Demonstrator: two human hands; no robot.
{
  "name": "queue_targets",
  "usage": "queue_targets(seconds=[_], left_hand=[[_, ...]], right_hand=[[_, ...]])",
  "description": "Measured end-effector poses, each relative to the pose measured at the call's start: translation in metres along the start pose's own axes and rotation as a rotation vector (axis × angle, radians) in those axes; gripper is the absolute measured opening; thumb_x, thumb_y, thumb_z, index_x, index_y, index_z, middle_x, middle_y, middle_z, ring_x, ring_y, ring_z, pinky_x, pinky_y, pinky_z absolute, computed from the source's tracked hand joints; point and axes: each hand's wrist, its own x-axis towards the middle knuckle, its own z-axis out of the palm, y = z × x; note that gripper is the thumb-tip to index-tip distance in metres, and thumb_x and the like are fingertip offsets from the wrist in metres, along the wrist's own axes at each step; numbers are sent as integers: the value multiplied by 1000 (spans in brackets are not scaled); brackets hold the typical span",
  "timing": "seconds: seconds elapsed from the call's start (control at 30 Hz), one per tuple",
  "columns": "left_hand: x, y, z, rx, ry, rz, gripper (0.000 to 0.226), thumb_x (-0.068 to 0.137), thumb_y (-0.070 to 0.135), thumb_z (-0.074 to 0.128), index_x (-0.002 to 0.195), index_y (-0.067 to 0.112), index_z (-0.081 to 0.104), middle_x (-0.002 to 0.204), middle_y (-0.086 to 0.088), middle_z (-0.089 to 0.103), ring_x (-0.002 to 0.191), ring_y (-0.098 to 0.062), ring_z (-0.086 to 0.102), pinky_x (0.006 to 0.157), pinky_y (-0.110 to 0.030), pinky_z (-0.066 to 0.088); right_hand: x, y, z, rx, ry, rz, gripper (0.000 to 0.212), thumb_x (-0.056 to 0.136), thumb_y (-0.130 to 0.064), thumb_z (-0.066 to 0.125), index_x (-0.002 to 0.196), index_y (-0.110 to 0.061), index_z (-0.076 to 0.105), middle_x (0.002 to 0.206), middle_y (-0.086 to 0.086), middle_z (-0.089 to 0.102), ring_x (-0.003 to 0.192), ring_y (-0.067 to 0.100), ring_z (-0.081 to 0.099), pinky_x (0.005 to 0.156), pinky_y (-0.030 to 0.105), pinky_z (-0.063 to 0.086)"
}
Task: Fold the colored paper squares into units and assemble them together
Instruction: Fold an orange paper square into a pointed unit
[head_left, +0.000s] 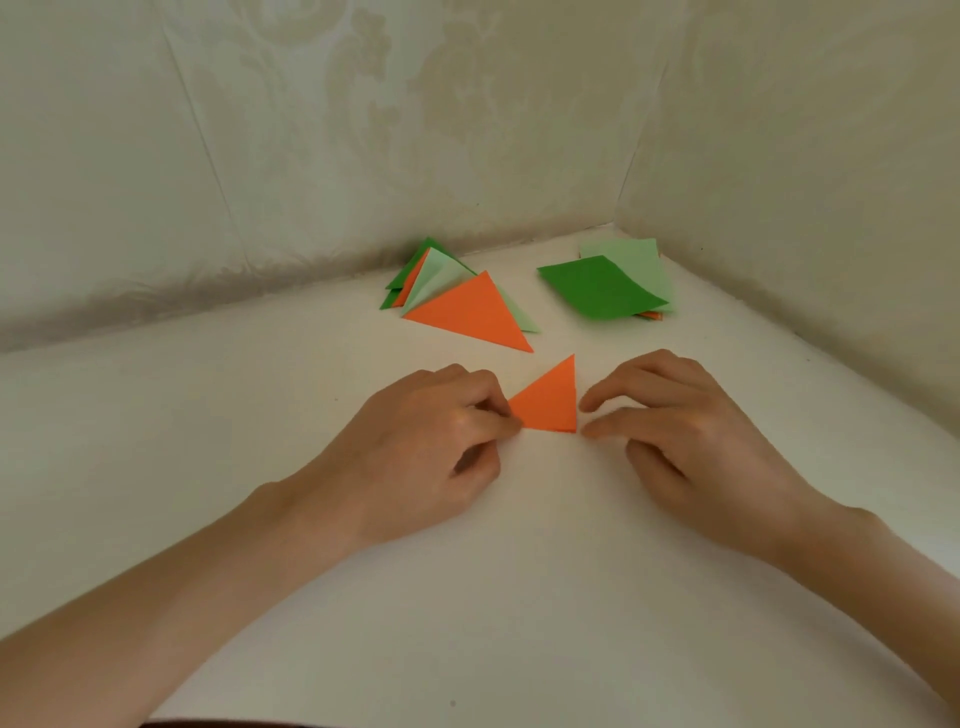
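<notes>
Head-cam view, looking down at a white table (519, 597) set into a corner of pale patterned walls (363, 130). A small orange triangle (549, 402) lay flat at centre, between both hands: long straight edge on its R side, short edge facing the person, tip pointing away. The left hand (436, 441) had curled fingers, w/ thumb & forefinger pinching the triangle's L corner. The right hand (691, 441) sat just beside the R edge, fingers loosely bent, thumb & forefinger tips parted and gripping nothing; contact w/ the paper couldn't be told. Beyond the hands, a strip of white table apart, sat a pile of folded triangles (457, 296) in orange, dark & light green, near the back wall. To its R, w/ a gap between, was a stack of flat squares (608, 283), dark green on top, close to the R wall.
</notes>
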Motion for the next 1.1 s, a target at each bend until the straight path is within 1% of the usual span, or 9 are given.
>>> queue_targets(seconds=[0.17, 0.23, 0.47, 0.6, 0.73, 0.83, 0.9, 1.03, 1.1], left_hand=[[-1, 0, 3, 26, -2, -6, 38, 83, 25, 41, 103, 20, 73, 110, 1, 67, 96, -18, 62, 79, -26, 50], [-1, 0, 3, 31, -1, 13, 38, 84, 24, 41, 107, 18, 70, 109, 3, 68, 94, -19, 62, 79, -29, 49], [0, 1, 3, 67, 5, 38, 39, 83, 22, 42, 106, 13, 72, 106, 2, 70, 93, -15, 60, 81, -23, 41], [2, 0, 0, 115, -25, 60, 39, 83, 22, 41, 101, 12, 74, 104, 1, 72, 88, -18, 66, 79, -29, 52], [2, 4, 2, 173, -26, 53, 39, 83, 21, 40, 96, 8, 74, 96, -1, 73, 81, -22, 66, 76, -32, 54], [1, 6, 2, 179, -6, 51, 39, 83, 20, 40, 95, 8, 74, 94, -2, 73, 80, -23, 65, 74, -32, 54], [2, 7, 3, 182, -4, 40, 38, 83, 21, 40, 95, 8, 74, 94, -1, 72, 81, -22, 65, 73, -31, 54], [3, 8, 3, 203, -8, 8, 36, 81, 23, 38, 89, 10, 71, 89, 0, 69, 82, -21, 62, 72, -34, 48], [4, 9, 3, 200, -7, -41, 38, 80, 27, 38, 99, 12, 67, 93, 0, 65, 83, -21, 59, 73, -32, 45]], right_hand=[[20, -8, 17, -104, -51, 47, 61, 73, -8, 25, 123, -11, 60, 109, 9, 60, 93, 29, 54, 76, 34, 44], [20, -7, 26, -132, -91, 46, 62, 74, -9, 25, 124, -13, 60, 107, 9, 60, 89, 30, 56, 73, 33, 44], [16, -3, 28, -126, -70, 52, 55, 81, -12, 26, 122, -16, 63, 107, 8, 61, 82, 29, 57, 63, 34, 50], [18, 8, 23, -310, -47, 86, 59, 73, -13, 27, 114, -21, 68, 107, 8, 64, 87, 32, 59, 70, 35, 46], [17, 28, 20, -406, -43, 207, 66, 69, -13, 22, 113, -25, 69, 114, 9, 63, 99, 36, 55, 77, 41, 45], [21, 23, 17, -392, 33, 217, 66, 67, -13, 22, 112, -20, 70, 120, 11, 61, 104, 32, 46, 81, 41, 41], [23, 14, 16, -328, 79, 156, 65, 67, -10, 23, 114, -16, 68, 120, 9, 61, 105, 29, 43, 83, 39, 36], [14, 5, 27, -222, 0, 47, 63, 69, -7, 24, 113, -13, 68, 110, 4, 65, 102, 28, 50, 90, 33, 30], [11, 8, 33, -190, -21, 63, 63, 70, -6, 22, 115, -11, 67, 109, 5, 64, 104, 24, 45, 96, 38, 35]])
